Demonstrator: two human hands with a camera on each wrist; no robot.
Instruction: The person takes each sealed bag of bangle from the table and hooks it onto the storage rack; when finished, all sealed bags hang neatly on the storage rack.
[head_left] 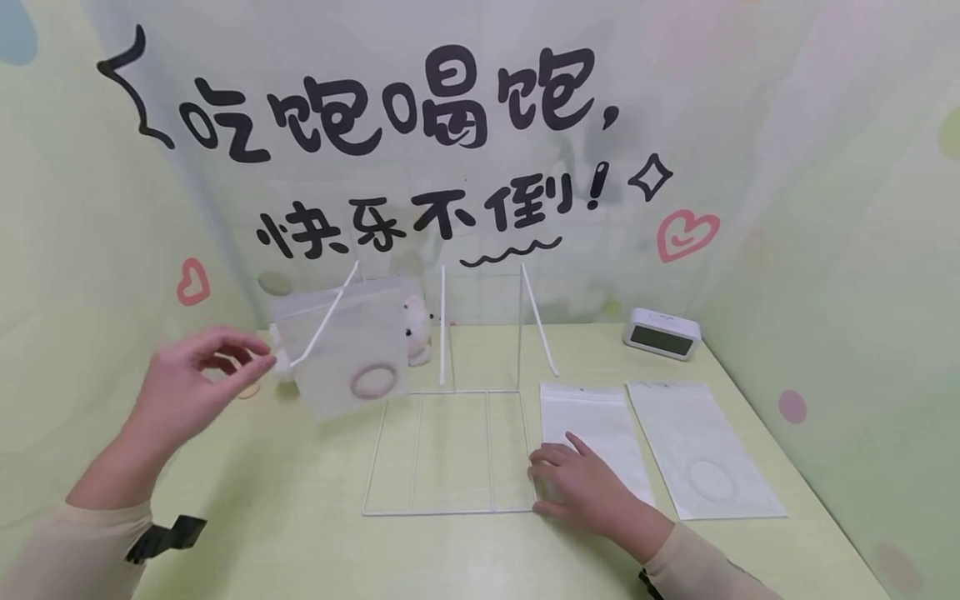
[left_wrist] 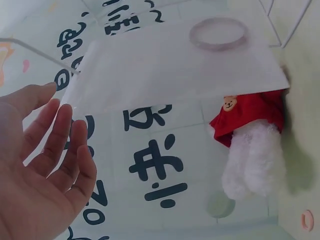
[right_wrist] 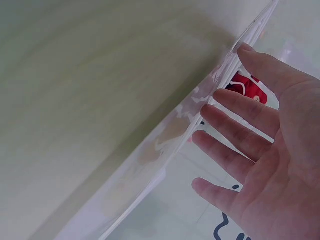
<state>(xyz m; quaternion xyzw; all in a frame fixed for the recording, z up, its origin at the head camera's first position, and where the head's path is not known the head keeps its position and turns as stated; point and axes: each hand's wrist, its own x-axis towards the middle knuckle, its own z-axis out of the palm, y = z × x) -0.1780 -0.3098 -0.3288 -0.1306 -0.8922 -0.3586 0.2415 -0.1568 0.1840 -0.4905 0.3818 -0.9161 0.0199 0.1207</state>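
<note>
A translucent zip bag (head_left: 337, 333) with a purplish bangle-like ring (head_left: 373, 381) inside hangs at the left arm of a white wire rack (head_left: 450, 511). My left hand (head_left: 198, 375) is beside the bag's left edge, fingers loosely bent near the arm's tip. In the left wrist view its thumb and fingertips are close to the bag (left_wrist: 150, 70); contact is hard to judge. My right hand (head_left: 577, 487) rests over the left edge of a white bag (head_left: 592, 417) on the table, fingers relaxed. In the right wrist view the fingers are spread along the bag edge.
Another white bag (head_left: 705, 450) with a ring showing through lies at the right. A white digital clock (head_left: 662, 333) stands behind it. A white plush toy (head_left: 417, 329) in red clothing is behind the rack. A small orange ring (left_wrist: 307, 220) lies on the table at the left.
</note>
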